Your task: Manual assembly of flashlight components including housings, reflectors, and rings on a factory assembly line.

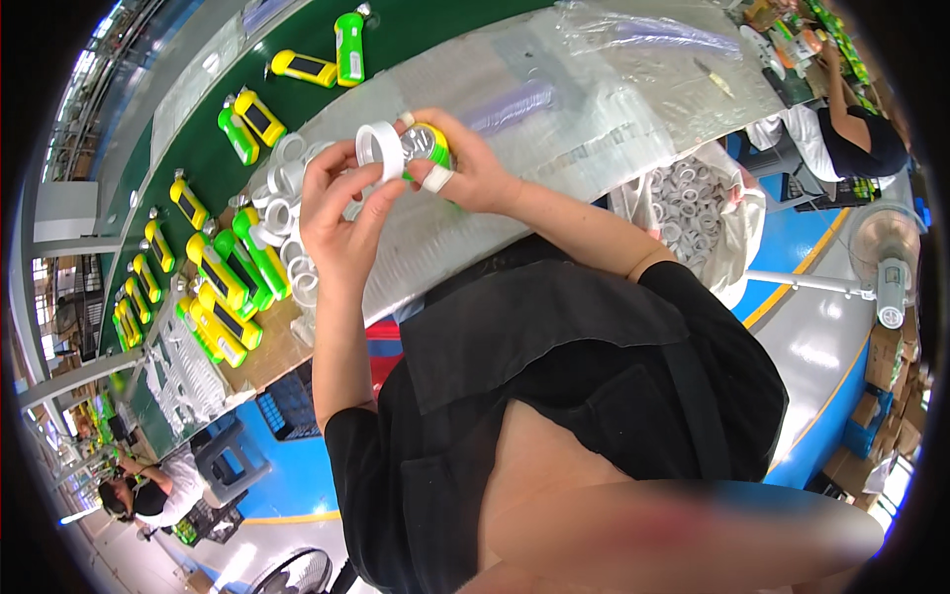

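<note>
My left hand [336, 213] pinches a white plastic ring [394, 158] by its edge, fingers closed round it. Close beside it, my right hand [475, 170] grips a yellow-and-green flashlight [438, 148], whose clear round head faces the ring. Bandage-like white wraps cover some right-hand fingertips. The ring and the flashlight head are side by side; whether they touch I cannot tell. Most of the flashlight's body is hidden behind my right hand. Left of my hands, loose white rings [280, 213] lie in a pile on the bench.
Several yellow and green flashlights with dark panels [218, 269] lie at the left; others rest on the green belt [208, 119] beyond. A sack of white rings [737, 238] hangs at the bench's right edge. A fan [891, 282] stands further right. Other people work at both sides.
</note>
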A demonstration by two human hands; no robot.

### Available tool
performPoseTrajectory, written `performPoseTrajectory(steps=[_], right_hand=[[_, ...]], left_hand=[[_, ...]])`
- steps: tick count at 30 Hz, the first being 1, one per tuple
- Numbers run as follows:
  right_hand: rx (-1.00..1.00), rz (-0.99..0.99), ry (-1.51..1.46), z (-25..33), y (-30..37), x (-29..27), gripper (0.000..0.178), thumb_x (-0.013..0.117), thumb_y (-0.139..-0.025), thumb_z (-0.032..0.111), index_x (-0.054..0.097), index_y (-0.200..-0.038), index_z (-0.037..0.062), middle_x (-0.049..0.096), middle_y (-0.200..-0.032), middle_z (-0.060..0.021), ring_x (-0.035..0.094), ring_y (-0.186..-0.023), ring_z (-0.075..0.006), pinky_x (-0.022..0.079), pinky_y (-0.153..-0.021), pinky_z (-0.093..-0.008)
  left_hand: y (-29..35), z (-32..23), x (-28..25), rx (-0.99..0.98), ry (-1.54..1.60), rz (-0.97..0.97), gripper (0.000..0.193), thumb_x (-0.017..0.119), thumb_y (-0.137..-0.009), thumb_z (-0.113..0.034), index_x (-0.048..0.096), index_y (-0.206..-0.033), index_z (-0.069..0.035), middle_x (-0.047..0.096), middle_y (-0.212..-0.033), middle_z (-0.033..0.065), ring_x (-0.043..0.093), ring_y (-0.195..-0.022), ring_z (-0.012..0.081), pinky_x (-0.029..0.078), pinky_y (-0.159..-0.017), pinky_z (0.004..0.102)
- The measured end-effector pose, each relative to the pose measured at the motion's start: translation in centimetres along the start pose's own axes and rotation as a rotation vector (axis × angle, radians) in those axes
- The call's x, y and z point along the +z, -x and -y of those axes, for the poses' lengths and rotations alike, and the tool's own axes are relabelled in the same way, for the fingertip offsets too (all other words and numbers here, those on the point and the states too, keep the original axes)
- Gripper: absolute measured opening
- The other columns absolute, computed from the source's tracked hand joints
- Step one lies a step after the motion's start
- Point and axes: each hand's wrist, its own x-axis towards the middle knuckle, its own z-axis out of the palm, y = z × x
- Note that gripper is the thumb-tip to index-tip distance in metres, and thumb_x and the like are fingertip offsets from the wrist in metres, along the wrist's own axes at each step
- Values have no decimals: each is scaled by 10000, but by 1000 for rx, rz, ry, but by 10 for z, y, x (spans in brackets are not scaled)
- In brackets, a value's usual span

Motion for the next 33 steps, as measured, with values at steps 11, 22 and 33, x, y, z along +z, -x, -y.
performPoseTrajectory(steps=[11,22,33], right_hand=[[43,66,-18,3,1,-6,425,588,-953,172,422,-1329,65,551,-1150,-79,582,-983,-159,515,-837,-321],[-293,240,492,54,-26,-54,455,802,-780,162,614,-1188,90,670,-1155,-58,635,-1070,-212,499,-930,-337],[-210,841,1092,150,-69,-43,378,752,-780,185,603,-1084,16,542,-839,-95,539,-731,-224,461,-669,-354]], left_hand=[[-11,-2,-1,98,-182,36,304,859,-655,-112,734,-927,-61,597,-1035,93,580,-852,212,494,-703,317],[-17,-9,5,56,-97,161,318,847,-678,-213,739,-971,-156,596,-1073,74,604,-905,238,516,-754,344],[-15,-18,48,-82,-29,181,493,850,-695,-256,472,-975,-106,663,-872,96,658,-811,304,518,-672,395]])
